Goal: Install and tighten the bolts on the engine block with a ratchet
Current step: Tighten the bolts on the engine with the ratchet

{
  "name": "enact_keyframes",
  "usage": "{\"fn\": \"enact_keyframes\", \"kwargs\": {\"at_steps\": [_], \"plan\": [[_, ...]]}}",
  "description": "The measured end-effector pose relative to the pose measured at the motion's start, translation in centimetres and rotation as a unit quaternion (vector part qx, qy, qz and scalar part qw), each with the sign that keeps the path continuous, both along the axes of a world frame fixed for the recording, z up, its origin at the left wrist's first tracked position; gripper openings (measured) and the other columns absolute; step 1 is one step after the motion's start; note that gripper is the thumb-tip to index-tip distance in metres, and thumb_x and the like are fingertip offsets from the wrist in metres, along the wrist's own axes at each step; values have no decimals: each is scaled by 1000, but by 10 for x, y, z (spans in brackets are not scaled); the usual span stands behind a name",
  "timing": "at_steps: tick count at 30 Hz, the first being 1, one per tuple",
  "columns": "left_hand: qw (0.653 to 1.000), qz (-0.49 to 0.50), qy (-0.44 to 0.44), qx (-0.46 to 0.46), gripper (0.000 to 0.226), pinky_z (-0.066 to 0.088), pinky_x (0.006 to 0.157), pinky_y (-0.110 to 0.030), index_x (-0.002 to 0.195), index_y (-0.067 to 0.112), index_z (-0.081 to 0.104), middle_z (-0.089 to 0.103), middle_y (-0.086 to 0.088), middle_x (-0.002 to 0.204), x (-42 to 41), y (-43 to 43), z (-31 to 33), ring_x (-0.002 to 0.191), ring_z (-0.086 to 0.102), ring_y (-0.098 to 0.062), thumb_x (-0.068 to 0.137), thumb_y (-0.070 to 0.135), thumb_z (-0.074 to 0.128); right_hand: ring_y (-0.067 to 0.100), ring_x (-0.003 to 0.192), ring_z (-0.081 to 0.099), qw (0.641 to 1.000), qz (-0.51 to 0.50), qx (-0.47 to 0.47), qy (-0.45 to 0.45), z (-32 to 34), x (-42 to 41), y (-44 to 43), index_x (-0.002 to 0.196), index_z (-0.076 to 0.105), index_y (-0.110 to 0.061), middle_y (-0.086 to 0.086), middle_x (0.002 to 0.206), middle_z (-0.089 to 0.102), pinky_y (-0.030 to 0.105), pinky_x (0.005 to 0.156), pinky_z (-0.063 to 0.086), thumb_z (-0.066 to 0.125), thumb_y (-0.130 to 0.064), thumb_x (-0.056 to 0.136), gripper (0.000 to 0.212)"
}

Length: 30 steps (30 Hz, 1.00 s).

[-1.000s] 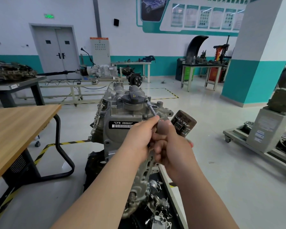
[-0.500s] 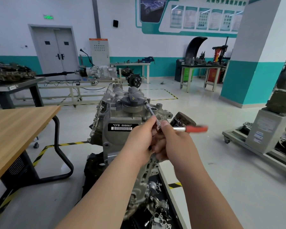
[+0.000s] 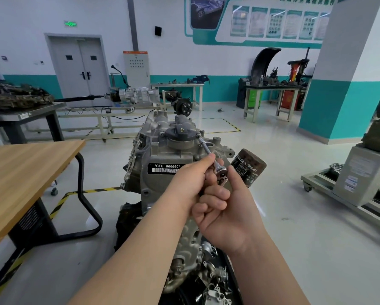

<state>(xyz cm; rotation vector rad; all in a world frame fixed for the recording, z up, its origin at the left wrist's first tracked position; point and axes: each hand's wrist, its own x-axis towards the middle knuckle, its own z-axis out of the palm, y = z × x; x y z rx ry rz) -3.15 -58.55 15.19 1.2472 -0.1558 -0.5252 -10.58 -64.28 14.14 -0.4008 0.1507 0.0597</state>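
A grey engine block [image 3: 162, 150] with a "CFB 666660" label stands in the middle. A ratchet [image 3: 220, 170] with a long extension bar [image 3: 205, 148] reaches up-left to a bolt [image 3: 198, 135] beside the black oil filler cap [image 3: 180, 130]. My left hand [image 3: 191, 183] pinches the extension bar near the ratchet head. My right hand [image 3: 224, 208] grips the ratchet handle, which is hidden inside the fist and points toward me.
A dark oil filter [image 3: 248, 167] juts from the block's right side, close to my right hand. A wooden table [image 3: 19, 172] stands at left. Loose metal parts [image 3: 215, 291] lie below the block. A cart with a grey unit [image 3: 360, 177] is at right.
The red-handled ratchet swung out to the right half a second ago and has now swung back toward me, its handle hidden in my right fist. My left hand stayed on the extension.
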Motion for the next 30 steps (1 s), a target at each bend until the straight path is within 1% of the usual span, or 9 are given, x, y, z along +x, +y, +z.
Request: {"fn": "enact_keyframes", "kwargs": {"at_steps": [3, 6, 10, 15, 18, 21, 24, 27, 30], "plan": [[1000, -15, 14, -2, 33, 31, 31, -9, 71, 17, 69, 44, 3, 41, -1, 3, 1, 31, 42, -9, 92, 40, 58, 7, 29, 34, 996, -37, -87, 5, -3, 1, 2, 68, 64, -16, -9, 39, 37, 18, 40, 38, 58, -54, 81, 40], [999, -36, 6, 11, 36, 29, 33, -11, 67, 18, 57, 49, 3, 37, -2, 4, -1, 25, 42, -13, 93, 42, 55, 12, 34, 37, 948, -120, -292, 29, -7, 2, -1, 61, 71, -19, -1, 43, 42, 23, 44, 36, 53, -52, 92, 48], [1000, 4, 4, -14, 22, 26, 39, -18, 78, 18, 62, 48, 10, 41, 0, 2, -3, 36, 34, -7, 90, 36, 62, 14, 39, 50, 772, -226, -593, 32, -1, -2, -12, 57, 66, -11, 3, 44, 56, 26, 44, 42, 56, -51, 90, 53], [999, 13, 25, -16, 21, 22, 43, -21, 79, 17, 64, 33, 5, 49, 1, 1, -3, 43, 23, -11, 85, 37, 68, 6, 41, 42, 448, -286, -845, 61, 16, -5, -16, 54, 43, -22, -5, 42, 45, 24, 43, 23, 55, -57, 83, 47], [1000, 9, 23, -14, 22, 20, 42, -22, 89, 16, 60, 33, 5, 50, -1, 1, -1, 41, 23, -10, 86, 37, 67, 9, 49, 49, 388, -289, -873, 65, 19, -2, -17, 61, 50, -23, -6, 53, 53, 24, 44, 26, 54, -55, 84, 40], [1000, 0, 20, -14, 24, 22, 43, -22, 85, 15, 58, 34, 4, 51, -1, 1, -1, 43, 24, -11, 87, 37, 65, 9, 43, 47, 460, -293, -837, 51, 15, -1, -18, 53, 45, -22, -6, 43, 49, 25, 43, 29, 56, -50, 84, 44], [999, -18, 22, -21, 31, 27, 37, -17, 77, 14, 58, 41, 3, 49, -3, 3, 1, 36, 31, -12, 90, 42, 60, 18, 41, 56, 690, -230, -685, 43, 11, 1, -13, 59, 60, -14, 0, 46, 61, 31, 48, 46, 52, -47, 92, 47], [999, -37, 37, 13, 38, 32, 34, -12, 90, 14, 65, 49, -3, 38, -4, 7, 6, 25, 39, -15, 91, 51, 54, 16, 34, 43, 912, -129, -386, 49, 6, 1, 0, 72, 66, -10, 2, 44, 50, 24, 44, 37, 49, -50, 96, 50], [998, -38, 54, 8, 38, 31, 32, -9, 80, 16, 68, 48, -3, 46, -1, 8, 6, 26, 41, -10, 93, 48, 52, 8, 30, 33, 991, -24, -124, 36, 6, -1, 4, 70, 63, -14, -7, 41, 39, 18, 40, 33, 53, -54, 92, 47]]}}
